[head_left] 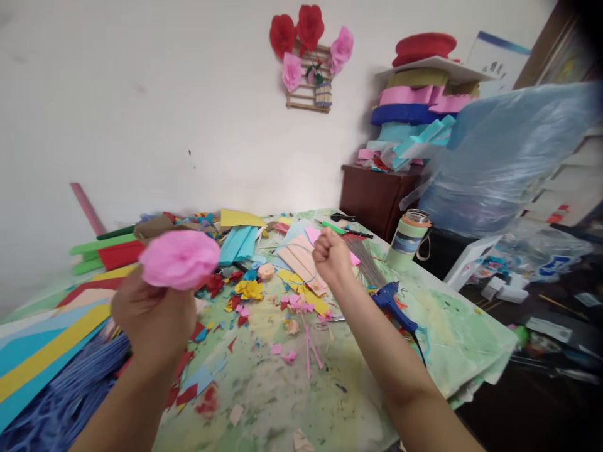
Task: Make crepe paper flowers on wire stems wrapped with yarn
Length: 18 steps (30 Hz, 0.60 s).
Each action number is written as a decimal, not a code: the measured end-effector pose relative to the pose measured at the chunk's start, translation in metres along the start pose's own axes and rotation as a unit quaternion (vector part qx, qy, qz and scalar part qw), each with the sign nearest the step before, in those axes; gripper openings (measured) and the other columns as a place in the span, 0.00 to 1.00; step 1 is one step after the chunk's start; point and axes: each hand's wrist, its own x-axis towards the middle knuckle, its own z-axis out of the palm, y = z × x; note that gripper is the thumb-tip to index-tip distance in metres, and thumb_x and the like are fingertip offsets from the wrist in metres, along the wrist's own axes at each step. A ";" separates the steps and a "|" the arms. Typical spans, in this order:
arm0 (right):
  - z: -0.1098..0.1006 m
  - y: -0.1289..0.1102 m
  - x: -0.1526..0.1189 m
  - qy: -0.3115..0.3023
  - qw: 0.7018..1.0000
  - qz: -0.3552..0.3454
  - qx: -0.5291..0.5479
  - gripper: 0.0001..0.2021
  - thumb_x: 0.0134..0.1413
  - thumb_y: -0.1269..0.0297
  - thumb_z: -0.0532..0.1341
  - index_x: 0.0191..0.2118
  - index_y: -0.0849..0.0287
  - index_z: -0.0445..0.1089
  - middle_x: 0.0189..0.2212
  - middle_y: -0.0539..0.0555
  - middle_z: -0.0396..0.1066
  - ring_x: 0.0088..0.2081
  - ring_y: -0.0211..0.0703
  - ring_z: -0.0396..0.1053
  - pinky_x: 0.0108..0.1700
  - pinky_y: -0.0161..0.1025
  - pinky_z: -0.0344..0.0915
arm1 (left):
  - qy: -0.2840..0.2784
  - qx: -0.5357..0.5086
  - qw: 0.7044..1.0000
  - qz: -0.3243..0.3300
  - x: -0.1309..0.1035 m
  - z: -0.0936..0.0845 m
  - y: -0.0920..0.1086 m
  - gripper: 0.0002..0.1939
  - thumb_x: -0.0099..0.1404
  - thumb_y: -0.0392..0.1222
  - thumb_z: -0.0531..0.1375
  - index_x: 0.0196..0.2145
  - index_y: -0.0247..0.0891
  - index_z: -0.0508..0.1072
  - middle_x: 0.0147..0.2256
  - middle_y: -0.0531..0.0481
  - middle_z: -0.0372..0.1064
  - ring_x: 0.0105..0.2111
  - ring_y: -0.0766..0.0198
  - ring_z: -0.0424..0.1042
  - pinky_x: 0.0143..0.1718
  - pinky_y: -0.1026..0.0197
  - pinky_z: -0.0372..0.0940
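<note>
A round pink paper flower (179, 258) with ruffled layers faces up at the left. My left hand (153, 311) is closed round its underside and holds it above the table. Over the middle of the table, my right hand (331, 256) is raised with its fingers curled together. Whatever it may hold is too small or hidden to make out. Beneath and behind it are peach paper strips (301, 258) and a pink sheet. A blue glue gun (394, 306) lies to the right of my right forearm.
Paper scraps, a yellow paper flower (249, 289) and pink strips litter the green table cover (264, 389). Coloured sheets (51, 351) and blue cords lie at left. A green bottle (409, 240) stands at the right edge. Beyond is a brown cabinet (372, 198) stacked with craft material.
</note>
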 end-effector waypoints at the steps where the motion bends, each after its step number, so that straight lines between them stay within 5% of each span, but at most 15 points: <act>1: -0.005 -0.009 0.005 0.031 0.999 -0.029 0.009 0.14 0.58 0.59 0.57 0.26 0.55 0.53 0.14 0.37 0.41 0.15 0.26 0.36 0.18 0.32 0.34 | 0.025 -0.025 0.999 0.012 0.010 -0.003 0.002 0.06 0.56 0.37 0.66 0.25 0.42 0.71 0.26 0.60 0.70 0.34 0.65 0.71 0.25 0.61 0.58; 4: -0.017 -0.029 0.013 0.069 0.994 -0.083 0.027 0.13 0.63 0.60 0.50 0.27 0.55 0.53 0.15 0.37 0.40 0.15 0.26 0.38 0.19 0.33 0.35 | 0.032 -0.137 0.990 -0.005 0.038 -0.017 -0.002 0.06 0.64 0.37 0.60 0.29 0.44 0.72 0.27 0.63 0.70 0.26 0.74 0.65 0.21 0.59 0.49; 7: -0.022 -0.034 0.017 0.088 0.988 -0.122 0.034 0.07 0.60 0.64 0.53 0.30 0.56 0.57 0.17 0.38 0.47 0.16 0.25 0.43 0.19 0.31 0.40 | 0.020 -0.194 0.980 -0.044 0.052 -0.021 -0.015 0.08 0.66 0.34 0.59 0.31 0.44 0.74 0.28 0.64 0.71 0.25 0.78 0.63 0.21 0.63 0.51; 10: -0.015 -0.018 0.015 0.089 0.987 -0.130 0.020 0.07 0.49 0.70 0.62 0.32 0.58 0.61 0.21 0.41 0.59 0.20 0.25 0.53 0.22 0.28 0.49 | -0.017 -0.222 0.973 -0.062 0.042 -0.005 -0.028 0.07 0.62 0.29 0.61 0.32 0.41 0.74 0.30 0.61 0.73 0.33 0.75 0.68 0.31 0.63 0.60; 12: -0.005 0.002 0.008 0.063 0.992 -0.104 -0.020 0.10 0.41 0.72 0.66 0.32 0.59 0.65 0.25 0.43 0.66 0.23 0.27 0.59 0.25 0.28 0.54 | -0.044 -0.209 0.974 -0.074 0.026 0.010 -0.033 0.03 0.59 0.34 0.65 0.29 0.40 0.75 0.28 0.58 0.73 0.33 0.72 0.70 0.38 0.66 0.66; 15: 0.010 0.035 -0.012 -0.058 0.987 -0.023 -0.146 0.10 0.41 0.68 0.66 0.34 0.59 0.70 0.31 0.48 0.71 0.32 0.33 0.66 0.34 0.31 0.63 | -0.084 -0.167 0.976 -0.106 0.000 0.027 -0.038 0.06 0.55 0.38 0.68 0.33 0.40 0.77 0.33 0.53 0.75 0.38 0.68 0.72 0.44 0.67 0.67; 18: 0.023 0.058 -0.037 -0.236 0.946 0.039 -0.219 0.10 0.46 0.66 0.65 0.38 0.58 0.73 0.35 0.51 0.74 0.36 0.37 0.69 0.39 0.35 0.66 | -0.110 -0.163 0.970 -0.141 -0.018 0.032 -0.039 0.06 0.54 0.37 0.68 0.32 0.38 0.78 0.34 0.49 0.76 0.40 0.64 0.73 0.45 0.66 0.67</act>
